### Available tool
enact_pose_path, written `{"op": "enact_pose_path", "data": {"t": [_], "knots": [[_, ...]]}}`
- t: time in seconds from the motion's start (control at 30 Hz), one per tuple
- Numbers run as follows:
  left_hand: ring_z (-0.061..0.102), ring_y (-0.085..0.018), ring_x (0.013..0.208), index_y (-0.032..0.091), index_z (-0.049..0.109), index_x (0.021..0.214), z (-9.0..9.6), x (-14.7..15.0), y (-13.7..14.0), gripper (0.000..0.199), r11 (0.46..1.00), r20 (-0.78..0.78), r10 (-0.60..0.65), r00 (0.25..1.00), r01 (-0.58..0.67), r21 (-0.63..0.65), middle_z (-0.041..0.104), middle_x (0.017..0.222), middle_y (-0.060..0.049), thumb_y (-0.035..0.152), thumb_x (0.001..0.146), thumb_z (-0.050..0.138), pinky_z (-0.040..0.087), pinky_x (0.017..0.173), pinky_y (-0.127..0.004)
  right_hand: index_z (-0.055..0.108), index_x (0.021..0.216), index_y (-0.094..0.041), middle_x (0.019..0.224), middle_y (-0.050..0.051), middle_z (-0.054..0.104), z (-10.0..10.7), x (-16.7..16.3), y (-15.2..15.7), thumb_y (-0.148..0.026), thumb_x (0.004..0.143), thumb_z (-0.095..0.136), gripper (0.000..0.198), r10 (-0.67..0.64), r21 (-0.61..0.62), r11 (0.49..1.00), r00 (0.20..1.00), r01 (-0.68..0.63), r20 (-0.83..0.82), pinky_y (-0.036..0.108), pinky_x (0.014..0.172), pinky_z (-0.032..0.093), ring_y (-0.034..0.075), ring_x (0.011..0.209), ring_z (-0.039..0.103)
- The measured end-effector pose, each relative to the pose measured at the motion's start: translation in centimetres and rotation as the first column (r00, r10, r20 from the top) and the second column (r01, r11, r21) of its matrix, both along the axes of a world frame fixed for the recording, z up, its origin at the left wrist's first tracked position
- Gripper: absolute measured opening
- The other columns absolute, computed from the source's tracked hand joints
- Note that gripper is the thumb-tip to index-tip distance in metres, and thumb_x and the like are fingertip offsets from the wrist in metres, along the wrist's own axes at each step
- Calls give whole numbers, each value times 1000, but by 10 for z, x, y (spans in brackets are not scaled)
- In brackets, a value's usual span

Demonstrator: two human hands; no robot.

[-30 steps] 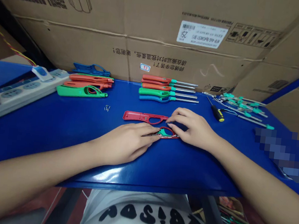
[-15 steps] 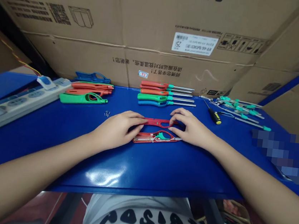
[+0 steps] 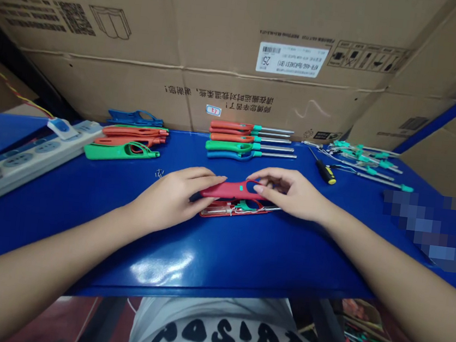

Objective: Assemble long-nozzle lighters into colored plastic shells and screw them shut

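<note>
A red lighter shell half (image 3: 230,189) is held between my two hands, its smooth outer side facing up. My left hand (image 3: 180,190) pinches its left end. At its looped right end, the fingers and thumb of my right hand (image 3: 287,191) grip it. Just below, partly covered by it, the other red shell half (image 3: 215,211) lies on the table. Inside that one are a clear tank, a teal trigger (image 3: 244,206), white wire and a metal tube that sticks out to the right.
Assembled lighters (image 3: 230,147) lie in a row at the back, near a cardboard box (image 3: 204,91). Loose shells (image 3: 119,150) and a power strip (image 3: 44,155) are at left, small screws (image 3: 159,173) nearby. A screwdriver (image 3: 325,172) and metal tubes with teal triggers (image 3: 376,171) lie at right.
The red shell half has been turned over, from its inner side showing to its outer side, and brought nearer, over the filled half. Both hands moved with it; the view shifted slightly.
</note>
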State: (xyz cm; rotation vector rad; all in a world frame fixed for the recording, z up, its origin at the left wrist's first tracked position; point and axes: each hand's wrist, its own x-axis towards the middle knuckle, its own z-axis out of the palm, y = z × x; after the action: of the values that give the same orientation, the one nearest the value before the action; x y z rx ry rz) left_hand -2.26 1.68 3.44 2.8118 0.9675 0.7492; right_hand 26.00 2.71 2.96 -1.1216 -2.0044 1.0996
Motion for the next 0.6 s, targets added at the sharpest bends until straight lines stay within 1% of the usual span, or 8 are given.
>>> {"op": "enact_pose_path", "data": {"t": [0.07,0.17,0.3,0.37,0.5,0.6], "knots": [[71,-23,101,17,67,128,2,0,0,34,1000,-2,8,1000,-8,-14,72,114,-11,26,97,54,59,88,-35,66,123,-19,91,3,67,0,1,-2,-40,84,73,45,79,118,989,994,-88,77,26,65,49,12,72,58],[71,-22,97,17,67,127,4,0,-1,34,999,-8,1,1000,-1,-40,72,109,-10,29,97,56,59,83,-32,64,123,-20,95,2,66,-2,1,-4,-37,84,74,44,111,212,966,980,-146,166,27,70,48,13,77,57],[70,-21,95,17,65,129,4,2,-4,39,992,-25,-38,999,35,-117,71,109,-9,35,95,63,57,77,-29,68,108,-18,93,3,63,-5,0,-3,-34,91,67,24,138,268,947,979,-174,149,27,69,48,12,75,56],[69,-20,92,17,67,124,4,3,-6,34,986,-20,-58,998,54,-158,71,105,-7,36,95,62,55,75,-28,70,105,-19,96,5,62,-5,0,-2,-33,94,64,19,165,302,932,976,-202,142,28,71,48,13,78,57],[69,-18,85,17,69,116,5,4,-7,27,982,25,-54,998,58,-182,72,99,-7,34,96,62,54,74,-28,67,115,-22,106,6,60,-3,2,-3,-38,91,69,29,210,320,910,959,-263,190,33,85,51,17,93,60],[69,-18,84,17,72,108,4,4,-6,21,983,62,-56,997,66,-174,73,96,-6,31,96,60,54,74,-27,66,117,-23,112,7,60,-1,2,-4,-38,89,71,33,228,318,901,945,-296,233,36,93,50,19,102,61]]}}
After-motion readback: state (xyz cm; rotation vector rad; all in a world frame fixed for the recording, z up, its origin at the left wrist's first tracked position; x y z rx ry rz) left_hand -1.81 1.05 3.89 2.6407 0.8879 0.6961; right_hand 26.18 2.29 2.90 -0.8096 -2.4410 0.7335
